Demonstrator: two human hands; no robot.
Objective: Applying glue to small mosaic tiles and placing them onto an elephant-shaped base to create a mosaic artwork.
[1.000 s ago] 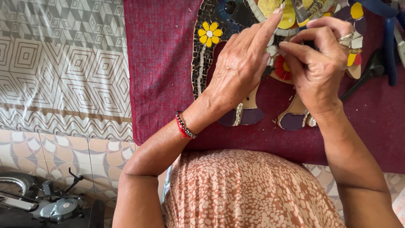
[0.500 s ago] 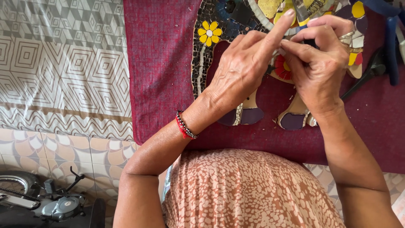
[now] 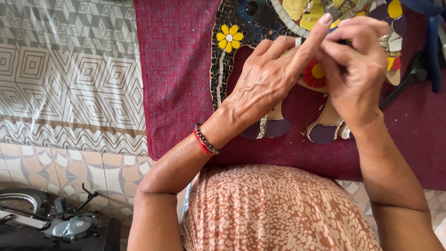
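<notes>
A mosaic panel (image 3: 232, 42) of small coloured tile pieces, with a yellow flower, lies on a dark red cloth (image 3: 176, 69). My left hand (image 3: 269, 79) rests over the mosaic with its index finger stretched up toward the top edge. My right hand (image 3: 357, 65) is beside it, fingers pinched together over the mosaic; something small may be between them, but it is hidden. A red and beaded bracelet (image 3: 204, 139) sits on my left wrist, a ring on my right hand.
A patterned grey cloth (image 3: 69, 69) covers the surface left of the red cloth. Dark blue-handled tools (image 3: 432, 51) lie at the right edge. Below are floor tiles (image 3: 55, 162) and a small motorcycle (image 3: 51, 223). My patterned dress (image 3: 278, 209) fills the bottom centre.
My left index finger has shifted slightly right and up along the mosaic. My right hand has kept its pinch in nearly the same place.
</notes>
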